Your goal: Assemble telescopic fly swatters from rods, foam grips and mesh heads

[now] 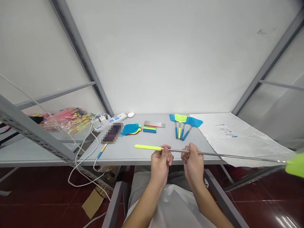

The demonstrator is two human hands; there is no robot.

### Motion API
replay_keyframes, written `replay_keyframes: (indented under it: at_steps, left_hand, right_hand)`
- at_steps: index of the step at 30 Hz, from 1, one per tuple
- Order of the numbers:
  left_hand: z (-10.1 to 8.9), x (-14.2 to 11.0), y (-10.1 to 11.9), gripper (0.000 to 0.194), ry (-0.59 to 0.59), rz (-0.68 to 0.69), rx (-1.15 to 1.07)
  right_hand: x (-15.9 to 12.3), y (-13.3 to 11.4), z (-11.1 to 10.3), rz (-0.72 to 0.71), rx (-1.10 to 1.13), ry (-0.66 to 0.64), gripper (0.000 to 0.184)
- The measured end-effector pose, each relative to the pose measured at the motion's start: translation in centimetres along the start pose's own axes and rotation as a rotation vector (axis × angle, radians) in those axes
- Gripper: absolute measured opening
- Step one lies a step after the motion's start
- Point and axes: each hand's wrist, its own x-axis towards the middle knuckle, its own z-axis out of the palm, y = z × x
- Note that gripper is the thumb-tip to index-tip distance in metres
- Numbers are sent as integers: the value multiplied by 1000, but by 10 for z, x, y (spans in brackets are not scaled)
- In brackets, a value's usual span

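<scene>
Across the table's front edge I hold an extended telescopic fly swatter (218,155), its yellow-green handle to the left and its yellow-green head at the right border, partly out of view. My left hand (161,161) is closed on the metal rod just beside the handle. My right hand (193,160) pinches the same rod farther right. Beyond my hands lie several short fly swatters (182,125) with blue and yellow-green heads, fanned out. To their left are a row of coloured handles (149,128), thin metal rods (155,123) and a stack of loose swatter heads (131,129).
A white plastic mailing bag (228,136) covers the table's right part. At the left are a pixelated phone-like object (112,133), a power strip (116,118) and white cables hanging over the edge. Bagged colourful items (71,120) lie on the left shelf, behind a metal post.
</scene>
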Motion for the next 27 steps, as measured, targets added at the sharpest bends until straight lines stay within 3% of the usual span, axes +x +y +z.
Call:
replay_keyframes:
  at_steps: [3,8,21,27]
  left_hand:
    - [-8,3,4,28,-37,-25,57]
    - [-26,13,29,32,-54,19,59]
    - [-78,36,86,25,221,321,-52]
    - [-81,35,98,20,257,381,-90]
  right_hand:
    - [-1,4,0,28,-49,-56,42]
    - [9,-1,-9,48,-80,-85,42]
    - [19,-22,-26,81,-127,-213,47]
    - [40,-35,-46,30,-69,-110,45]
